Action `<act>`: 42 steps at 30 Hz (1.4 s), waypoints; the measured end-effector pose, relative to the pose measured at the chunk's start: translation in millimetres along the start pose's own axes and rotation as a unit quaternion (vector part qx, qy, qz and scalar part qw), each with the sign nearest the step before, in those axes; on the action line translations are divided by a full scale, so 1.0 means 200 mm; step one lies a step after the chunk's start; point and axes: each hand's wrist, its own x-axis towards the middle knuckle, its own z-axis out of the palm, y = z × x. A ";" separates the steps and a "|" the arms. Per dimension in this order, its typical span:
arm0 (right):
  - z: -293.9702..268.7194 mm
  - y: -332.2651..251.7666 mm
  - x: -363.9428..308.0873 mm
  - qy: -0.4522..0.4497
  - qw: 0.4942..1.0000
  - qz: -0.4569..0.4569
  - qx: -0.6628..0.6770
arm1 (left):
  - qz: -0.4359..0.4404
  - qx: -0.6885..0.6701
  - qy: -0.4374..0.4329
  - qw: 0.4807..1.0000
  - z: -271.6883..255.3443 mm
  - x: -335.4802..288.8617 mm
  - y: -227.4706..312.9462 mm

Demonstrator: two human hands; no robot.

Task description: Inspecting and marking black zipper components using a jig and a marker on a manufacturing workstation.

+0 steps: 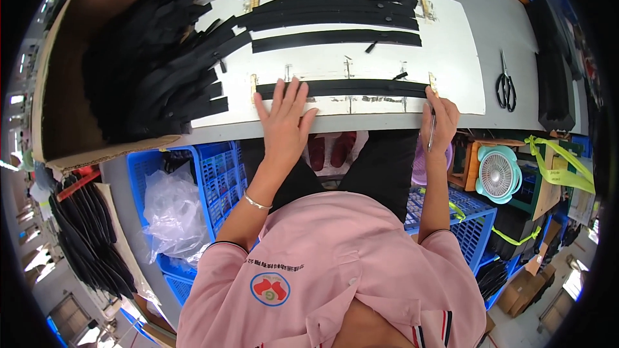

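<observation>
A black zipper [348, 87] lies straight across the marked white board [451, 58], its pull tab sticking up toward the right end. My left hand [284, 116] rests flat on the zipper's left end, fingers spread and holding nothing. At the right end, my right hand [442, 122] is closed around a slim silver pen [431, 127], its fingertips touching the zipper's end. Just beyond lies another black zipper [335, 40] with its pull hanging toward me. Farther off, several more black zippers [329, 9] lie in rows.
An open cardboard box [64, 64] at the left spills black zippers [142, 58] onto the table. Black-handled scissors [506, 87] lie at the right, near a dark stack [556, 90]. Below the table edge are blue crates [219, 174], clear plastic bags [171, 206] and a turquoise fan [498, 174].
</observation>
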 end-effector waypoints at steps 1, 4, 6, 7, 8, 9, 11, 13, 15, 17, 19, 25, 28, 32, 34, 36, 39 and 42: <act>0.00 0.00 0.00 -0.001 1.000 -0.003 0.002 | -0.017 0.022 -0.005 1.000 -0.01 -0.02 -0.04; -0.01 -0.02 0.02 -0.002 1.000 0.010 -0.004 | -0.029 0.059 0.011 0.998 -0.06 -0.07 -0.10; -0.04 -0.04 0.06 -0.029 0.998 -0.001 -0.047 | -0.035 0.050 -0.002 0.998 -0.06 -0.08 -0.12; -0.04 -0.06 0.08 -0.030 0.998 -0.004 -0.046 | -0.034 0.044 -0.001 0.998 -0.06 -0.08 -0.12; -0.04 -0.09 0.10 -0.027 0.999 0.003 -0.041 | -0.032 0.037 0.000 0.999 -0.06 -0.08 -0.12; -0.04 -0.13 0.13 -0.023 0.999 0.009 -0.036 | -0.034 0.035 0.001 0.999 -0.06 -0.08 -0.12; -0.01 -0.30 0.20 -0.038 0.997 0.053 0.045 | -0.028 0.043 0.009 0.999 -0.06 -0.08 -0.12; 0.06 -0.48 0.25 -0.076 0.970 0.127 0.193 | -0.032 0.040 0.013 0.999 -0.06 -0.09 -0.13; 0.13 -0.64 0.32 -0.139 0.922 0.161 0.323 | -0.032 0.033 0.016 0.999 -0.05 -0.08 -0.12; 0.25 -0.80 0.37 -0.196 0.865 0.193 0.419 | -0.040 0.033 0.013 0.999 -0.06 -0.08 -0.12; 0.36 -0.89 0.38 -0.215 0.842 0.220 0.444 | -0.041 0.023 0.015 0.999 -0.07 -0.07 -0.11; 0.56 -0.97 0.33 -0.256 0.863 0.167 0.403 | -0.047 0.004 0.029 0.998 -0.06 -0.08 -0.12; 0.56 -0.98 0.33 -0.268 0.872 0.167 0.374 | -0.045 0.001 0.038 0.998 -0.05 -0.08 -0.12; 0.58 -0.98 0.32 -0.243 0.891 0.144 0.356 | -0.039 0.000 0.046 0.998 -0.05 -0.09 -0.12; 0.58 -0.98 0.32 -0.234 0.897 0.131 0.350 | -0.036 0.000 0.048 0.998 -0.04 -0.09 -0.13; 0.59 -0.98 0.32 -0.213 0.912 0.108 0.334 | -0.032 0.012 0.050 0.998 -0.04 -0.09 -0.13; 0.58 -0.99 0.32 -0.175 0.916 0.097 0.349 | -0.030 0.018 0.055 0.998 -0.04 -0.08 -0.13; 0.56 -0.95 0.32 -0.271 0.870 0.154 0.382 | -0.034 0.018 0.056 0.998 -0.04 -0.08 -0.12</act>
